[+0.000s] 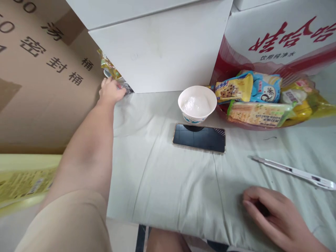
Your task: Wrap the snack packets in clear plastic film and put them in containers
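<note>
My left hand (111,91) reaches far forward into the gap between a cardboard box and a white box. Its fingers bend around something among crinkly plastic packaging (126,86); their tips are partly hidden, so what they hold cannot be made out. Just beyond it lies a yellow-green wrapper (109,66). My right hand (280,218) rests on the cloth at the lower right, loosely curled, with nothing seen in it. Nearest to that hand is a white utility knife (296,172), its blade end pointing left.
A phone (199,138) lies before a white paper bowl (196,105) with clear plastic inside. Packaged snacks (259,112) fill a reddish clear basket (237,123) to the right. White boxes (162,52) stand behind, and the tall cardboard box (39,91) bounds the left.
</note>
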The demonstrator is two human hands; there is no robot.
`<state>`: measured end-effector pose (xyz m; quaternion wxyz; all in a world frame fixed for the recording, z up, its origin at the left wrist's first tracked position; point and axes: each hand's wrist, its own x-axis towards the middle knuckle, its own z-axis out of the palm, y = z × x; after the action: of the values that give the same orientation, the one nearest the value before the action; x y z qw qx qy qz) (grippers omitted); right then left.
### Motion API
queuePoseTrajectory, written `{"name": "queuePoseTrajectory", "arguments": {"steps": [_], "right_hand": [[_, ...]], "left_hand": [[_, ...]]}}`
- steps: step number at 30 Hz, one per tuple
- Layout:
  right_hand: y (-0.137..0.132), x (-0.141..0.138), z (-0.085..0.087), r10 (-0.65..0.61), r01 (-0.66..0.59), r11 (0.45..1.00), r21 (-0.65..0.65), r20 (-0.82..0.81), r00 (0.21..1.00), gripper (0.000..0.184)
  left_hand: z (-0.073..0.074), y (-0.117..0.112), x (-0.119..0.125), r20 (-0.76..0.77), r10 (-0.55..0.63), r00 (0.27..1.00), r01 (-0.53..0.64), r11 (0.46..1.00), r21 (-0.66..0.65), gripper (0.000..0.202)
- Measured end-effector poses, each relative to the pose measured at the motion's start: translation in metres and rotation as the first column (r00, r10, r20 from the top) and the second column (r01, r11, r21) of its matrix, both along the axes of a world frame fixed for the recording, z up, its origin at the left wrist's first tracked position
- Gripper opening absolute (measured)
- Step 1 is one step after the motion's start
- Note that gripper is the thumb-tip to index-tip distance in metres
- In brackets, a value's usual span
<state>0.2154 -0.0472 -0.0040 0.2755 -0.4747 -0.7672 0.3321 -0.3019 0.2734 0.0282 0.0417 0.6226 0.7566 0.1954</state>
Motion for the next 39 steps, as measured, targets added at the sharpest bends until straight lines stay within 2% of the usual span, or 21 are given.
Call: {"name": "queuePoseTrajectory", "arguments": {"steps": [4, 8, 12, 16, 20, 23, 26, 30, 33, 37, 39], "right_hand": [[-0.001, -0.002, -0.001, -0.047, 0.047, 0.999, -0.003, -0.004, 0.999, 0.014], [0.001, 0.0, -0.002, 0.022, -0.021, 0.999, 0.048, -0.007, 1.0, 0.013], [0.008, -0.001, 0.0, 0.062, -0.07, 0.991, 0.113, 0.072, 0.995, 0.015], [0.01, -0.004, 0.0, 0.056, -0.077, 0.986, 0.147, 0.142, 0.988, 0.015], [0.009, -0.006, -0.005, 0.033, -0.053, 0.995, 0.088, 0.21, 0.977, 0.017], [0.008, -0.007, -0.007, 0.036, -0.039, 0.999, 0.009, 0.268, 0.963, 0.019], [0.009, -0.009, -0.005, 0.043, -0.032, 0.999, -0.041, 0.304, 0.952, 0.022], [0.01, -0.008, -0.003, 0.052, -0.032, 0.997, -0.07, 0.317, 0.947, 0.022], [0.01, -0.007, -0.001, 0.068, -0.042, 0.995, -0.085, 0.322, 0.944, 0.022], [0.01, -0.005, 0.0, 0.09, -0.063, 0.993, -0.097, 0.307, 0.948, 0.023], [0.01, -0.004, 0.0, 0.1, -0.074, 0.993, -0.097, 0.3, 0.949, 0.023]], "left_hand": [[0.007, 0.009, 0.008, -0.052, 0.108, 0.993, -0.112, 0.991, -0.071, 0.027], [0.016, -0.008, 0.024, -0.09, 0.135, 0.987, -0.144, 0.985, -0.091, 0.024], [0.022, -0.045, 0.034, -0.232, 0.123, 0.965, -0.162, 0.973, -0.161, 0.017], [0.029, -0.086, 0.028, -0.286, 0.074, 0.955, -0.143, 0.963, -0.23, 0.013], [0.032, -0.131, 0.025, -0.302, -0.056, 0.952, -0.036, 0.956, -0.291, 0.017], [0.042, -0.162, 0.033, -0.252, -0.09, 0.964, 0.005, 0.949, -0.317, 0.015], [0.07, -0.183, 0.046, -0.225, -0.006, 0.974, -0.049, 0.97, -0.236, 0.017], [0.128, -0.189, 0.067, -0.194, 0.158, 0.968, -0.163, 0.987, -0.01, 0.024], [0.164, -0.182, 0.08, -0.081, 0.263, 0.961, -0.266, 0.963, -0.033, 0.007], [0.192, -0.171, 0.088, 0.009, 0.377, 0.926, -0.375, 0.922, -0.095, 0.006], [0.204, -0.171, 0.087, -0.007, 0.342, 0.94, -0.342, 0.938, -0.055, 0.005]]}}
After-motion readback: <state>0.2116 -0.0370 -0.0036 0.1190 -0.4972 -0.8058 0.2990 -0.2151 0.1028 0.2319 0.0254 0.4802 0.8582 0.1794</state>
